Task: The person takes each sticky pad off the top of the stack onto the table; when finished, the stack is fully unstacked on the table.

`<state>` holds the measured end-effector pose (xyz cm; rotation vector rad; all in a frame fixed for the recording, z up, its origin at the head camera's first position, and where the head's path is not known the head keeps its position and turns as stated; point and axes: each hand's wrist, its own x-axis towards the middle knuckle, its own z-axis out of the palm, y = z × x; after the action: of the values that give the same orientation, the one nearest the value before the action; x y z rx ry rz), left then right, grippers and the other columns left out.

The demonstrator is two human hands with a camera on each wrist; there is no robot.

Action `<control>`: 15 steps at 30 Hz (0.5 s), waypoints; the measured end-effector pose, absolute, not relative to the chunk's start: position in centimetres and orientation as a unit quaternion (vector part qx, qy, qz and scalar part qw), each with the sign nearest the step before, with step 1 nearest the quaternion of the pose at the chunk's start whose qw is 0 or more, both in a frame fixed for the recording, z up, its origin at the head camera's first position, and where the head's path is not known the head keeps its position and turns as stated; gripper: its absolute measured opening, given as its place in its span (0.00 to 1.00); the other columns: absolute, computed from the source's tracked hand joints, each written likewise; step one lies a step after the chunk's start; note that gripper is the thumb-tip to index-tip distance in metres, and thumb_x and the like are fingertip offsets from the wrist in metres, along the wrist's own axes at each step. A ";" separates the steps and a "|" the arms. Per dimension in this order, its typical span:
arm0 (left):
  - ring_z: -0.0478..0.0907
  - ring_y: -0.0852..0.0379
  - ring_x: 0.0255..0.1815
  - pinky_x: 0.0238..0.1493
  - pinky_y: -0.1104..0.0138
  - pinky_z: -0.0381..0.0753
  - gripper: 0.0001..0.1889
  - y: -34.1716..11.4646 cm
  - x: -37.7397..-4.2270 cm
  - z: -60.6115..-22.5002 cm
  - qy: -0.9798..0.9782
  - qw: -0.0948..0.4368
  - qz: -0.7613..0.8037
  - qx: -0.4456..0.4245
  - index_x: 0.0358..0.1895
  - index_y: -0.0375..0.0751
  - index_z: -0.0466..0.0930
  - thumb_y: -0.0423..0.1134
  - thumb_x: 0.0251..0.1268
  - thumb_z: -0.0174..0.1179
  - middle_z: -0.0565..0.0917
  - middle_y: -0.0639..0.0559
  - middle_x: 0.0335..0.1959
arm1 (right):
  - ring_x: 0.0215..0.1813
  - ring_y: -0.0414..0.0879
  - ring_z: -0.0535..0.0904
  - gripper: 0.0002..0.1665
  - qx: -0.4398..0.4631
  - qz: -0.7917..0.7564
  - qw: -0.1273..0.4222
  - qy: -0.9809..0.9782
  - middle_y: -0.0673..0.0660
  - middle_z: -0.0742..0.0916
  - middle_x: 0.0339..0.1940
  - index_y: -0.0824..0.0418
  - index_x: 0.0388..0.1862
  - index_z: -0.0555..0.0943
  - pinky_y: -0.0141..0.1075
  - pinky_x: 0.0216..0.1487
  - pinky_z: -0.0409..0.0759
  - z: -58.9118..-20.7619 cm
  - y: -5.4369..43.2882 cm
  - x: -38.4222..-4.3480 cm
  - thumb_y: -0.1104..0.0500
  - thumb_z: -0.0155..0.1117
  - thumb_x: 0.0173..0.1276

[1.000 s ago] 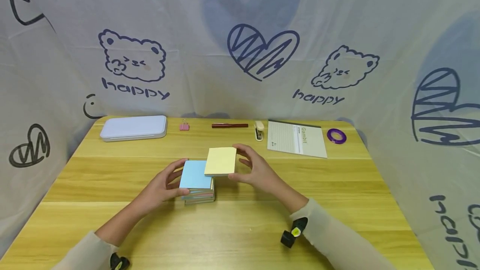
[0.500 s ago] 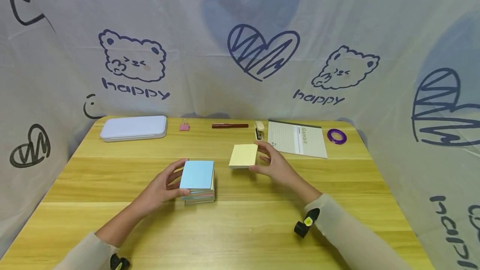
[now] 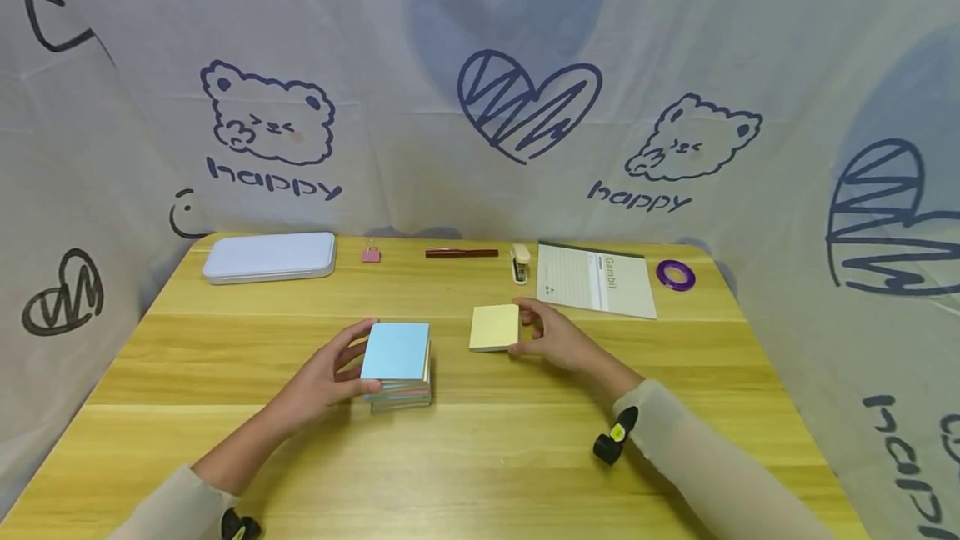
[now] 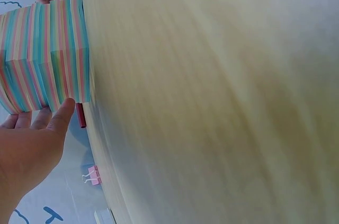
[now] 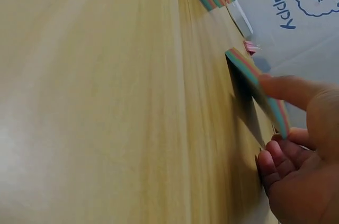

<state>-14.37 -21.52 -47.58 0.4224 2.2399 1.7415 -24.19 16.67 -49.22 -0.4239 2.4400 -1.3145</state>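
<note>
- The left hand (image 3: pixel 330 369) grips the left side of a stack of sticky notes (image 3: pixel 396 352), its thumb on the near side and its fingers at the far side, spread about as wide as the stack is deep.
- The stack stands on the wooden table (image 3: pixel 480 465), a little left of the middle, with a light blue sheet on top; the left wrist view shows its sides striped in blue, pink and yellow, the blocks slightly out of line.
- The right hand (image 3: pixel 553 336) pinches a thin yellow pad (image 3: pixel 495 327) by its right side, thumb at the near corner and a finger at the far one; the other fingers are curled in.
- The yellow pad is to the right of the stack and a little farther back, apart from it. In the right wrist view its edge is striped too, and a shadowed gap shows between it and the table.
- Along the back of the table, from left to right, lie a white case (image 3: pixel 270 255), a pink clip (image 3: pixel 371 255), a dark red pen (image 3: pixel 461 253), a small stapler (image 3: pixel 520 263), a notebook (image 3: pixel 596 280) and a purple ring of tape (image 3: pixel 676 287).
- Behind the table hangs a pale cloth (image 3: pixel 405 148) with hearts and bear faces drawn on it.
</note>
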 end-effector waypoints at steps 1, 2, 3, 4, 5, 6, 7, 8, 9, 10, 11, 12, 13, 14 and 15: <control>0.53 0.31 0.81 0.72 0.45 0.66 0.49 -21.5 -14.3 -47.6 0.774 0.136 0.601 0.146 0.83 0.38 0.48 0.37 0.67 0.71 0.56 0.33 0.82 | 0.61 0.54 0.71 0.52 -0.153 -0.454 0.168 0.862 0.62 0.78 0.60 0.65 0.80 0.62 0.45 0.61 0.74 -49.2 16.7 -24.3 0.62 0.80 0.62; 0.53 0.31 0.81 0.72 0.45 0.66 0.49 -21.5 -14.3 -47.5 0.774 0.136 0.601 0.146 0.83 0.38 0.48 0.37 0.67 0.71 0.56 0.33 0.82 | 0.60 0.54 0.72 0.52 -0.157 -0.445 0.168 0.865 0.62 0.78 0.60 0.66 0.80 0.62 0.45 0.61 0.74 -49.2 16.8 -24.3 0.62 0.79 0.62; 0.53 0.31 0.81 0.72 0.45 0.66 0.49 -21.5 -14.3 -47.5 0.774 0.135 0.601 0.146 0.83 0.38 0.48 0.37 0.67 0.71 0.56 0.33 0.82 | 0.59 0.53 0.71 0.52 -0.157 -0.440 0.170 0.867 0.62 0.78 0.59 0.65 0.80 0.62 0.45 0.60 0.73 -49.2 16.8 -24.4 0.62 0.80 0.62; 0.53 0.31 0.81 0.72 0.45 0.66 0.49 -21.5 -14.3 -47.5 0.774 0.135 0.601 0.146 0.83 0.38 0.48 0.38 0.67 0.71 0.55 0.33 0.82 | 0.59 0.53 0.71 0.53 -0.161 -0.435 0.170 0.870 0.62 0.78 0.59 0.66 0.81 0.62 0.45 0.60 0.73 -49.3 16.8 -24.5 0.62 0.80 0.62; 0.53 0.31 0.81 0.72 0.45 0.66 0.49 -21.5 -14.3 -47.5 0.775 0.134 0.600 0.146 0.83 0.38 0.48 0.38 0.67 0.71 0.55 0.33 0.82 | 0.59 0.53 0.71 0.53 -0.164 -0.428 0.169 0.872 0.62 0.78 0.59 0.66 0.81 0.62 0.45 0.61 0.72 -49.3 16.8 -24.6 0.61 0.80 0.62; 0.53 0.31 0.81 0.72 0.44 0.65 0.49 -21.5 -14.3 -47.5 0.775 0.133 0.600 0.147 0.83 0.38 0.48 0.38 0.67 0.71 0.55 0.33 0.82 | 0.59 0.53 0.71 0.53 -0.166 -0.425 0.170 0.873 0.62 0.78 0.59 0.66 0.81 0.61 0.45 0.62 0.72 -49.3 16.7 -24.7 0.61 0.80 0.62; 0.53 0.31 0.81 0.72 0.44 0.65 0.49 -21.5 -14.3 -47.5 0.775 0.133 0.600 0.147 0.83 0.38 0.48 0.38 0.67 0.70 0.55 0.33 0.82 | 0.59 0.53 0.71 0.54 -0.167 -0.424 0.172 0.873 0.62 0.78 0.60 0.66 0.81 0.61 0.45 0.62 0.72 -49.3 16.7 -24.8 0.62 0.80 0.61; 0.53 0.31 0.81 0.72 0.44 0.65 0.49 -21.6 -14.3 -47.6 0.775 0.132 0.600 0.148 0.83 0.38 0.48 0.38 0.67 0.70 0.55 0.33 0.82 | 0.59 0.53 0.71 0.54 -0.167 -0.423 0.173 0.874 0.62 0.78 0.60 0.66 0.81 0.61 0.45 0.62 0.72 -49.3 16.7 -24.8 0.62 0.80 0.61; 0.53 0.31 0.81 0.72 0.44 0.65 0.49 -21.6 -14.3 -47.6 0.776 0.132 0.599 0.148 0.83 0.38 0.48 0.38 0.67 0.70 0.55 0.34 0.82 | 0.58 0.53 0.71 0.54 -0.167 -0.422 0.174 0.874 0.62 0.78 0.60 0.66 0.81 0.61 0.46 0.62 0.72 -49.3 16.7 -24.8 0.62 0.80 0.61; 0.53 0.31 0.81 0.72 0.43 0.65 0.48 -21.6 -14.3 -47.6 0.776 0.132 0.599 0.148 0.83 0.39 0.48 0.38 0.67 0.70 0.55 0.34 0.82 | 0.58 0.53 0.71 0.54 -0.166 -0.421 0.174 0.875 0.62 0.77 0.60 0.66 0.81 0.60 0.46 0.62 0.72 -49.3 16.7 -24.8 0.62 0.80 0.61; 0.53 0.31 0.81 0.72 0.43 0.65 0.49 -21.6 -14.3 -47.6 0.776 0.132 0.599 0.148 0.83 0.39 0.48 0.38 0.67 0.71 0.56 0.34 0.82 | 0.58 0.53 0.71 0.54 -0.167 -0.418 0.173 0.876 0.62 0.77 0.61 0.66 0.82 0.60 0.45 0.61 0.72 -49.3 16.7 -24.8 0.63 0.79 0.61; 0.53 0.31 0.81 0.72 0.43 0.65 0.49 -21.6 -14.3 -47.6 0.776 0.132 0.598 0.148 0.83 0.39 0.48 0.38 0.67 0.71 0.56 0.34 0.82 | 0.58 0.53 0.71 0.54 -0.169 -0.414 0.171 0.878 0.63 0.77 0.61 0.66 0.82 0.60 0.45 0.60 0.73 -49.4 16.7 -24.8 0.63 0.79 0.61; 0.54 0.31 0.81 0.72 0.42 0.66 0.49 -21.6 -14.3 -47.7 0.776 0.132 0.598 0.148 0.83 0.39 0.48 0.38 0.67 0.71 0.56 0.34 0.82 | 0.58 0.53 0.71 0.54 -0.170 -0.411 0.168 0.880 0.63 0.77 0.62 0.66 0.82 0.60 0.44 0.60 0.73 -49.4 16.7 -24.8 0.63 0.80 0.61; 0.54 0.31 0.81 0.72 0.42 0.66 0.49 -21.6 -14.3 -47.7 0.777 0.132 0.598 0.147 0.83 0.39 0.48 0.38 0.67 0.71 0.56 0.34 0.82 | 0.58 0.53 0.71 0.55 -0.172 -0.407 0.165 0.882 0.63 0.77 0.61 0.67 0.82 0.60 0.44 0.58 0.74 -49.6 16.7 -24.8 0.63 0.80 0.61; 0.54 0.31 0.81 0.72 0.41 0.66 0.49 -21.6 -14.3 -47.7 0.777 0.132 0.598 0.146 0.83 0.39 0.48 0.38 0.67 0.71 0.56 0.34 0.82 | 0.57 0.53 0.72 0.55 -0.173 -0.403 0.162 0.884 0.62 0.77 0.61 0.67 0.82 0.60 0.43 0.56 0.75 -49.6 16.7 -24.8 0.63 0.80 0.61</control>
<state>-14.34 -21.56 -47.66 0.4248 2.2557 1.7344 -24.79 16.67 -49.61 -0.4947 2.5221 -1.1504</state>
